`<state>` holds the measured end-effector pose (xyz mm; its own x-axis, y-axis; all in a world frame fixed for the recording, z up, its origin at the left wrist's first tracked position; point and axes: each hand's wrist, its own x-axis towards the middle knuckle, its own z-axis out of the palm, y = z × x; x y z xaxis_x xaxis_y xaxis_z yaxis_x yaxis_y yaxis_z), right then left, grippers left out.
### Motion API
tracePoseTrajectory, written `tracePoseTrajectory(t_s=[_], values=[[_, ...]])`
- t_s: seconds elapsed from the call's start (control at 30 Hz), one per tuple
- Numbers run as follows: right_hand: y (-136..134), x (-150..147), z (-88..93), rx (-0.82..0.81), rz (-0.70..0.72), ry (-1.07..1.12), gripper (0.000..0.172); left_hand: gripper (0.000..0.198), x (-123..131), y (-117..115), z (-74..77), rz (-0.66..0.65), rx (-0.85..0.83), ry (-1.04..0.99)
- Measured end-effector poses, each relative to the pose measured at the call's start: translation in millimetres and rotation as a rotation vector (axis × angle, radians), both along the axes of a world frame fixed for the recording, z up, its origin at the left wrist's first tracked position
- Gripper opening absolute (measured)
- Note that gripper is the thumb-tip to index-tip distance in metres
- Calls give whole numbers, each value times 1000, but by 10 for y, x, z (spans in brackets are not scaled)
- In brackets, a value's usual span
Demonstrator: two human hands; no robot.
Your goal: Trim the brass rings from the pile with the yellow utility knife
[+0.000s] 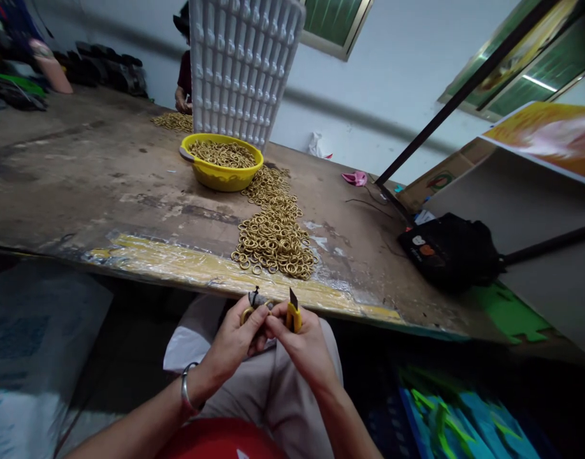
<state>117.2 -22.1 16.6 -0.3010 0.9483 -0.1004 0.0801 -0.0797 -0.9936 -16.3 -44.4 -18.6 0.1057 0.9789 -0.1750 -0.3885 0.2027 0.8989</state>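
Note:
Both my hands meet above my lap, just off the table's front edge. Brass-coloured rings show in the fingers of my left hand (239,335), and a small grey piece with a dark tie (257,298) rises beside its fingertips. My right hand (299,341) is closed round a yellow cutter (294,317) with its dark blade pointing up; its thumb and fingertip pinch close to the rings. Past my hands, a heap of brass rings (276,239) lies on the table (106,185) and runs back to a yellow basin (225,178) filled with more rings.
A grey ribbed plastic panel (242,70) stands behind the basin. Another person (185,83) is partly hidden behind it, near a smaller ring pile (173,122). A black bag (450,252) lies at the right, below a dark bar (459,95). Blue-green items (469,421) sit lower right.

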Motion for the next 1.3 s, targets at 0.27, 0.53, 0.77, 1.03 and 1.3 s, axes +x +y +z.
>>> tracePoseTrajectory(t_s=[0.27, 0.53, 0.77, 1.03, 1.3], values=[[22, 175, -3, 183, -168, -150, 21, 35, -48, 81, -29, 57, -123, -124], [35, 203, -28, 116, -96, -145, 27, 30, -154, 102, 77, -65, -56, 40], [68, 178, -47, -179, -38, -46, 45, 31, -64, 70, 104, -42, 4, 46], [148, 196, 10, -303, 56, -19, 39, 26, -47, 61, 32, -71, 153, 163], [280, 321, -90, -642, 168, 253, 39, 10, -156, 58, 31, -172, 271, 356]])
